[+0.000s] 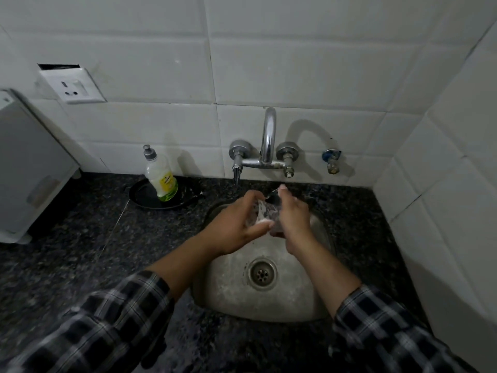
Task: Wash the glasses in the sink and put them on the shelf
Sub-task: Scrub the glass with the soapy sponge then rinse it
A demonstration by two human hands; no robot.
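Observation:
A clear, soapy glass [265, 212] is held over the back of the steel sink [231, 286], under the tap spout [269, 130]. My left hand [236, 224] wraps around it from the left, with foam at the thumb. My right hand [291, 214] presses against the glass from the right, with something dark, partly hidden, under its fingers. The glass is tilted, and most of it is covered by the two hands. No running water can be made out.
A dish-soap bottle [161, 176] stands in a black dish [142, 195] on the dark granite counter [80, 238], left of the sink. A grey appliance [27, 168] sits far left. Tiled walls close in behind and on the right. A small valve [332, 160] juts out right of the tap.

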